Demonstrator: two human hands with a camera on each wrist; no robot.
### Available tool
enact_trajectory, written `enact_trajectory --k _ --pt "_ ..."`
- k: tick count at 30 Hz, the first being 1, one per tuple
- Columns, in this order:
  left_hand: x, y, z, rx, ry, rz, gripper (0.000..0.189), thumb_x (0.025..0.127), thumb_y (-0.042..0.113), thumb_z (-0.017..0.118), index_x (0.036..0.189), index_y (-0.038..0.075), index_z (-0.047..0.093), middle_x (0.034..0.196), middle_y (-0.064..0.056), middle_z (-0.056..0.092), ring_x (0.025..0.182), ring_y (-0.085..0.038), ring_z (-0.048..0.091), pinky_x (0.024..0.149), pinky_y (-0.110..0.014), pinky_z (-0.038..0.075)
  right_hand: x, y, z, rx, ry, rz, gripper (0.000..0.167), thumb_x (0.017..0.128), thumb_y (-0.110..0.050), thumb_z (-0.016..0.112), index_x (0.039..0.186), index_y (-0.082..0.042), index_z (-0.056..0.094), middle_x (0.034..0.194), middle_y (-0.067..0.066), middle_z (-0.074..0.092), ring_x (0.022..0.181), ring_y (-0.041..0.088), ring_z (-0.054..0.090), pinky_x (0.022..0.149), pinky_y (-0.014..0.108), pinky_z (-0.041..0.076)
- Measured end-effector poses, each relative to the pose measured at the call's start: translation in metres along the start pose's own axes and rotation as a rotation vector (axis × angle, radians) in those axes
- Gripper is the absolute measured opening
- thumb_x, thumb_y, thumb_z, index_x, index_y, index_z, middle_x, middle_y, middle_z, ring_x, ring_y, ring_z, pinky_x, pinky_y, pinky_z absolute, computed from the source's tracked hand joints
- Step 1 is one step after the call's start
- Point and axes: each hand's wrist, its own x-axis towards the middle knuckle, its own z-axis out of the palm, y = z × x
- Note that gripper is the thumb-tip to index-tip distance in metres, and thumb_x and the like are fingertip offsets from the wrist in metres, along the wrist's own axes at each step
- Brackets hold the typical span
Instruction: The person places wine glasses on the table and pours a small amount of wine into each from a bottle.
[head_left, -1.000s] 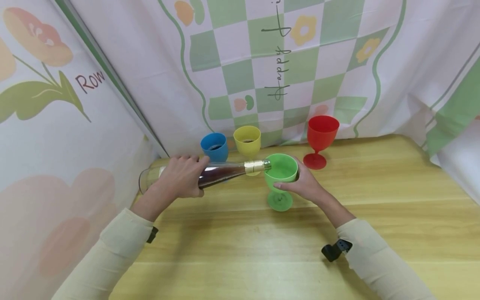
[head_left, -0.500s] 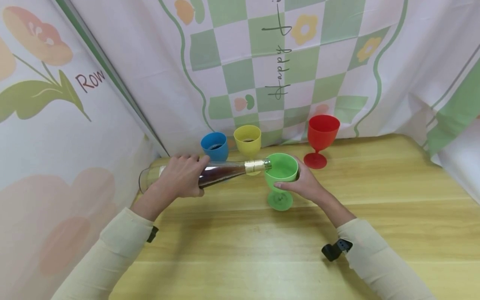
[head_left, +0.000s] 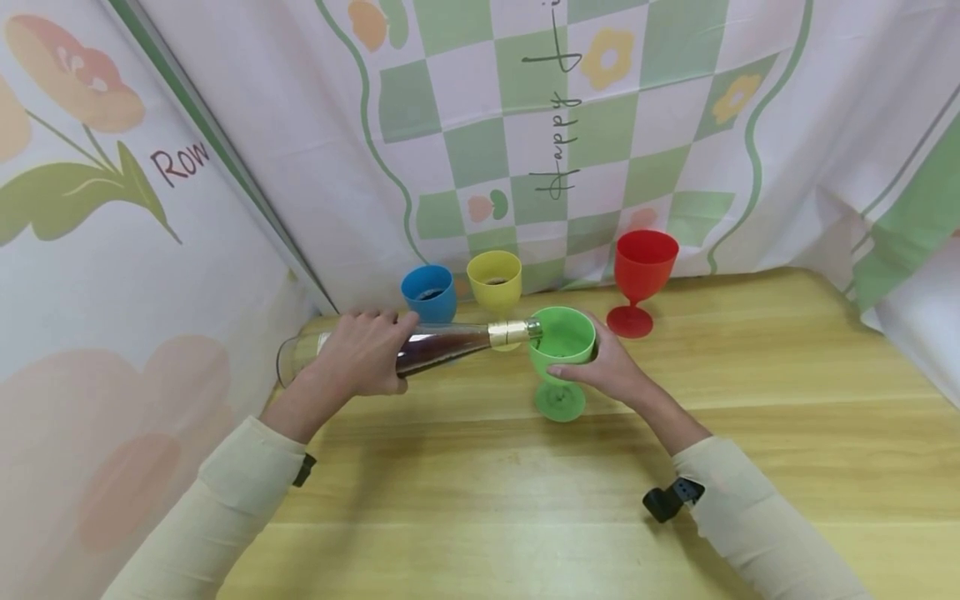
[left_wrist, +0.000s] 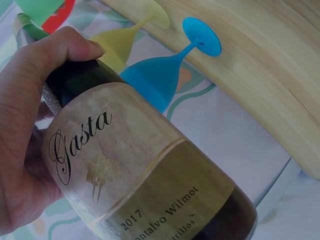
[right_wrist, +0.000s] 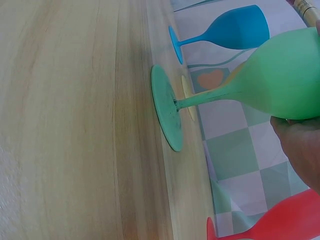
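My left hand [head_left: 367, 354] grips a wine bottle [head_left: 442, 346] around its body, and the bottle lies nearly level with its neck pointing right. Its gold-collared mouth sits at the rim of a green goblet [head_left: 562, 346]. Dark reddish liquid shows through the glass. In the left wrist view the bottle's label [left_wrist: 115, 150] reads "Gasta" and "2017". My right hand [head_left: 611, 367] holds the green goblet's bowl from the right, thumb across the front. That goblet stands upright, its foot [right_wrist: 167, 107] at the tabletop in the right wrist view.
Behind the bottle stand a blue goblet [head_left: 429, 292] and a yellow goblet [head_left: 495, 283], both with dark liquid inside. A red goblet [head_left: 645, 267] stands at the back right. A patterned curtain [head_left: 465, 108] hangs along the rear of the wooden table [head_left: 480, 500].
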Motion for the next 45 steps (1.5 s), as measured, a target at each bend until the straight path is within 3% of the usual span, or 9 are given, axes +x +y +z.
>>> enact_trajectory --k 32,45 --pt "-0.0013 -0.0007 0.0011 -0.010 0.009 0.002 0.063 0.067 0.051 0.087 0.105 0.013 0.054 0.076 -0.001 0.057 0.062 -0.019 0.049 0.050 -0.029 0.036 0.0017 -0.0004 0.0002 -0.004 -0.009 -0.005 0.077 0.082 -0.004 0.078 0.149 -0.003 0.039 0.139 0.023 0.054 0.121 0.031 0.055 0.092 0.019 0.052" --pt "0.0002 -0.0003 0.0009 -0.013 0.008 0.004 0.063 0.067 0.050 0.087 0.105 0.013 0.054 0.077 -0.001 0.057 0.062 -0.019 0.049 0.051 -0.030 0.037 0.0011 -0.0004 0.0001 -0.011 0.003 0.000 0.078 0.081 -0.003 0.078 0.148 -0.003 0.039 0.138 0.022 0.054 0.117 0.022 0.056 0.092 0.018 0.052"
